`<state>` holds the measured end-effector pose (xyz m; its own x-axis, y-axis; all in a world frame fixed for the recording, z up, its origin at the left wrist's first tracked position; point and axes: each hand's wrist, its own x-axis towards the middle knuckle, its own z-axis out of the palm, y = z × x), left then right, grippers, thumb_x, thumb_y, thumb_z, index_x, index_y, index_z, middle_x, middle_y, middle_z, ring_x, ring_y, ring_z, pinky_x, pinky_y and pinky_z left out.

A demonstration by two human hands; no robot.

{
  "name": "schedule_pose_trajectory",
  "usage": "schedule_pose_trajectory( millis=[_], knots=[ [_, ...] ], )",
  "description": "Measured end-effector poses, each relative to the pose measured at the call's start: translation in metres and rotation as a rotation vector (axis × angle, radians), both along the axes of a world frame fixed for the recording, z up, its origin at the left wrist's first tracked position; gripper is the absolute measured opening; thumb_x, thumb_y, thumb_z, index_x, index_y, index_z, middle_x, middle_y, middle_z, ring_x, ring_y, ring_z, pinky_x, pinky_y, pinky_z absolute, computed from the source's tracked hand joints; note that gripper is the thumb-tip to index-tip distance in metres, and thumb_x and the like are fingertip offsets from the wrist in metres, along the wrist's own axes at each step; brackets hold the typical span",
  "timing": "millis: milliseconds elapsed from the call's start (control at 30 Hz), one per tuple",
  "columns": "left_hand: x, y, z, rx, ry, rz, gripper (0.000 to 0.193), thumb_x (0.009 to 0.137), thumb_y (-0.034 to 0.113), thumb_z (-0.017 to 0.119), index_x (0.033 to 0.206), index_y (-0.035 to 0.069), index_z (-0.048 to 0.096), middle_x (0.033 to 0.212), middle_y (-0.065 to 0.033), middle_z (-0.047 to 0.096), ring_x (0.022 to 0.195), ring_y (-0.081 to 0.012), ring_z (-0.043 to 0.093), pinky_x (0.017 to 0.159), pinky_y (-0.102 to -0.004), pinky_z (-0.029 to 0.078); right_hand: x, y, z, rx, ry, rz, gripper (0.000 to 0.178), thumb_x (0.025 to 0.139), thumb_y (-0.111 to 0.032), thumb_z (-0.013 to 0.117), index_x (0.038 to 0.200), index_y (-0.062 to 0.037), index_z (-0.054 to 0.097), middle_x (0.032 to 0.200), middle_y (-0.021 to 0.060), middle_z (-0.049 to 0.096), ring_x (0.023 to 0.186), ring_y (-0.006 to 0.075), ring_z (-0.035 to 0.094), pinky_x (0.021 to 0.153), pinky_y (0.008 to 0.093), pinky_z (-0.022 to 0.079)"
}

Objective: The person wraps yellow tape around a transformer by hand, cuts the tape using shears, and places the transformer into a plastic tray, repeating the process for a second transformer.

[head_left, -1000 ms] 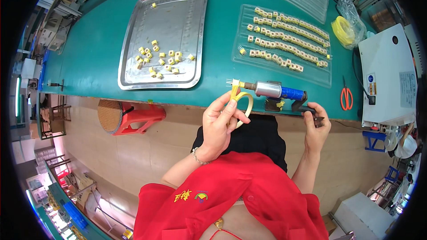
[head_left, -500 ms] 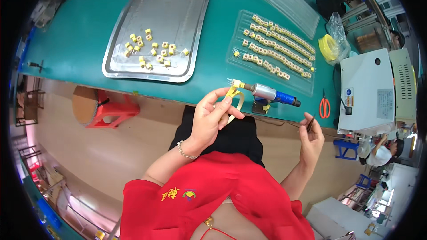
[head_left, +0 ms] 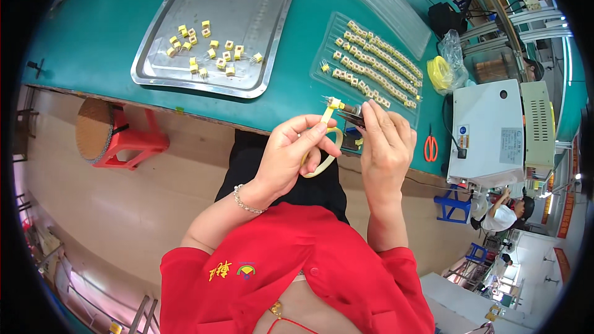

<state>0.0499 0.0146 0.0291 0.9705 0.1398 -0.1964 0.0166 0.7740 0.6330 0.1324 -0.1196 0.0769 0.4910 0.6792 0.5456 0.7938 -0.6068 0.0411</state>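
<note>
My left hand (head_left: 286, 153) is closed on a roll of pale yellow tape (head_left: 339, 144). A strip of the tape runs up from my fingers to a small yellow coil bobbin (head_left: 335, 103) with thin metal pins. The bobbin sits on the end of a silver spindle tool (head_left: 353, 110) at the table's front edge. My right hand (head_left: 388, 151) is closed around dark tweezers (head_left: 351, 119), their tips close beside the bobbin; touching or not, I cannot tell. My right fingers cover most of the spindle tool.
A metal tray (head_left: 201, 85) with several loose bobbins lies at the left. Rows of bobbins fill a clear plastic tray (head_left: 320, 55). Orange-handled scissors (head_left: 430, 147) lie by a grey machine (head_left: 486, 130). A red stool (head_left: 139, 139) stands below the table edge; another person works far right.
My right hand has come left and up from the table edge with the tweezers, to beside the bobbin. My left hand keeps the tape roll. The view has shifted slightly.
</note>
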Motion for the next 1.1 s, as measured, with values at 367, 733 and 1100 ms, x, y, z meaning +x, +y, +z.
schedule_pose_trajectory(
  millis=[367, 733, 1100],
  knots=[
    [-0.001, 0.006, -0.003, -0.043, -0.041, -0.056, 0.025, 0.093, 0.019, 0.048, 0.106, -0.001, 0.055, 0.072, -0.0112, 0.063, 0.042, -0.0024, 0.04, 0.038, -0.0158, 0.03, -0.004, 0.011, 0.0, -0.071, -0.055, -0.016, 0.033, 0.072, -0.003, 0.058, 0.105, -0.0007, 0.061, 0.105, 0.0084, 0.062, 0.089, 0.0197, 0.057, 0.072, 0.0311, 0.039],
    [-0.012, 0.005, -0.007, 0.105, -0.017, -0.214, 0.021, 0.092, 0.014, 0.047, 0.102, -0.001, 0.057, 0.068, -0.0093, 0.062, 0.038, -0.0019, 0.035, 0.036, -0.0145, 0.026, -0.002, 0.009, -0.008, -0.031, -0.037, -0.023, 0.034, 0.07, -0.001, 0.06, 0.104, -0.0012, 0.062, 0.106, 0.007, 0.062, 0.087, 0.0208, 0.057, 0.075, 0.0312, 0.04],
    [0.034, 0.014, -0.013, 0.667, -0.299, 0.417, 0.061, 0.076, -0.008, 0.062, 0.129, 0.002, 0.033, 0.111, -0.0151, 0.058, 0.102, -0.0147, 0.055, 0.071, -0.0206, 0.05, -0.009, -0.04, -0.009, 0.508, 0.416, 0.063, 0.039, 0.068, 0.014, 0.06, 0.106, 0.0017, 0.057, 0.09, 0.0103, 0.061, 0.083, 0.0196, 0.057, 0.075, 0.0282, 0.044]
  ],
)
